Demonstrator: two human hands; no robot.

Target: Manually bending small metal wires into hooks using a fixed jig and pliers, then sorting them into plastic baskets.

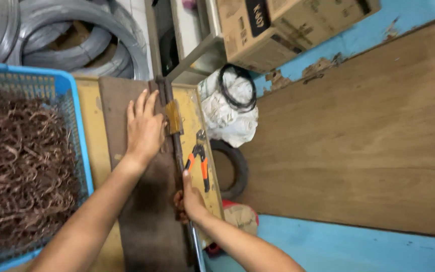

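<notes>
At the far left a blue mesh crate (74, 121) sits full of curled brown metal strips (18, 166), with grey wire coils (71, 35) stacked beyond it. Next to the crate is my yellowish work surface (92, 126), and on it lies a long dark brown board (147, 221). My left hand (144, 128) lies flat on the board near its far end, fingers spread and stretched forward, palm pressing down just beside a brass-coloured hinge piece (173, 117). A dark metal bar (177, 151) runs along the board's right edge, past the hinge and back toward me. My right hand (190, 197) is closed around that bar lower down, thumb pointing up along it; something reddish-brown shows in the grip, but I cannot tell what it is. Just right of the bar, orange-handled pliers (200, 158) lie on the yellow surface, untouched. Farther right, off the surface, a white sack (230, 113) carries a black ring (237, 85), and a black rubber tyre (235, 168) rests below it. Cardboard boxes (278, 25) stand behind, and a wide wooden panel (358, 136) lies across the blue floor (338, 247).
</notes>
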